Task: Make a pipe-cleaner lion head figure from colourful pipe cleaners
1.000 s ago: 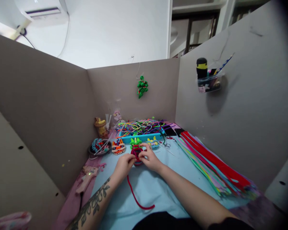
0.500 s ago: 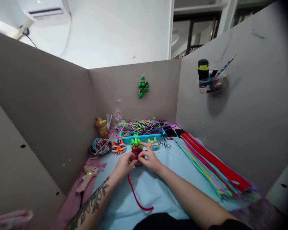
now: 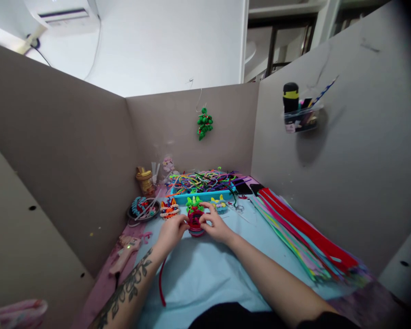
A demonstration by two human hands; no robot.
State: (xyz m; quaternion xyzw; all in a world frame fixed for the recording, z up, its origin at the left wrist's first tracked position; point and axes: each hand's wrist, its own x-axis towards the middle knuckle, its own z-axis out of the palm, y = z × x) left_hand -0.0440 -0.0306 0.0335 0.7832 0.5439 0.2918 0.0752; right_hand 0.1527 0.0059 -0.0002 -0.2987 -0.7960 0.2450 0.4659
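Observation:
Between my hands is a small round woven piece of dark red pipe cleaner point(image 3: 196, 232), with bluish bands low on its side. My left hand point(image 3: 173, 232) is closed in a pinch at its left edge. From under that hand a loose red pipe cleaner end point(image 3: 162, 283) curves down onto the blue cloth. My right hand point(image 3: 216, 227) pinches the piece's right rim with thumb and forefinger, its other fingers raised. A green pipe cleaner figure point(image 3: 193, 203) stands just behind. The strand at the fingertips is too small to make out fully.
An orange figure point(image 3: 169, 209) and a yellow-blue one point(image 3: 219, 204) flank the green one. Behind is a blue tray point(image 3: 205, 197) of pipe cleaners. Scissors point(image 3: 239, 209) and pipe cleaner bundles point(image 3: 304, 233) lie right; a bowl point(image 3: 130, 214) and glue gun point(image 3: 126, 256) left.
My left hand has drawn slightly left, away from the right hand. The loose red end has swung from the middle of the cloth to the left, near my left forearm.

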